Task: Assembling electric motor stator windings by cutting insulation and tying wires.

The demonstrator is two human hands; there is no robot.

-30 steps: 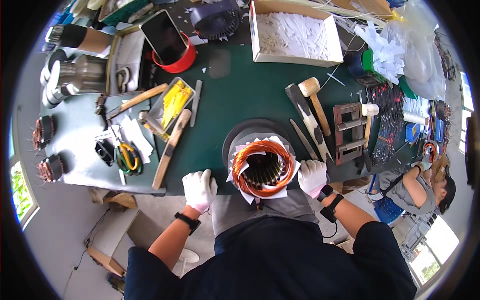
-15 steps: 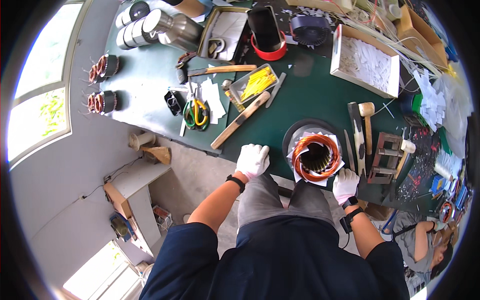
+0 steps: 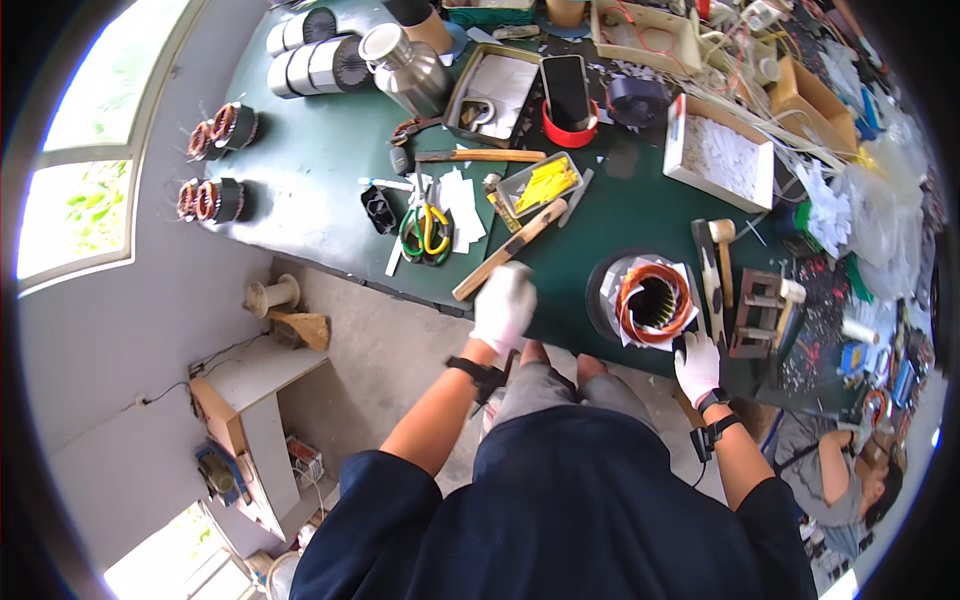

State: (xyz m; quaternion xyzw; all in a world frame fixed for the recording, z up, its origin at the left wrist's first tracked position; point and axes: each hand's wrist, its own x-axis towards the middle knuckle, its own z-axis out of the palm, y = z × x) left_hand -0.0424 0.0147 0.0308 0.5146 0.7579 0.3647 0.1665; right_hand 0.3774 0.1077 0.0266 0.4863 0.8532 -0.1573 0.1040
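A motor stator [image 3: 652,302] with copper windings and white paper liners stands on a dark round base near the front edge of the green bench [image 3: 320,170]. My right hand [image 3: 697,362], in a white glove, rests at the bench edge just below and right of the stator, fingers apart and holding nothing. My left hand [image 3: 503,305], also gloved and blurred, hovers over the bench edge left of the stator. It is empty, close to the near end of a long wooden stick [image 3: 510,250].
Green-handled scissors [image 3: 425,230], paper slips, a yellow-filled tray [image 3: 545,185], a wooden mallet [image 3: 722,262] and a white box [image 3: 720,150] lie on the bench. Wound stators [image 3: 215,200] stand at the far left. A metal jug [image 3: 405,65] stands at the back. Another person [image 3: 845,480] crouches lower right.
The view has swung left and pulled back. My left hand has lifted off the bench edge and moved forward toward the wooden stick. My right hand stays beside the stator.
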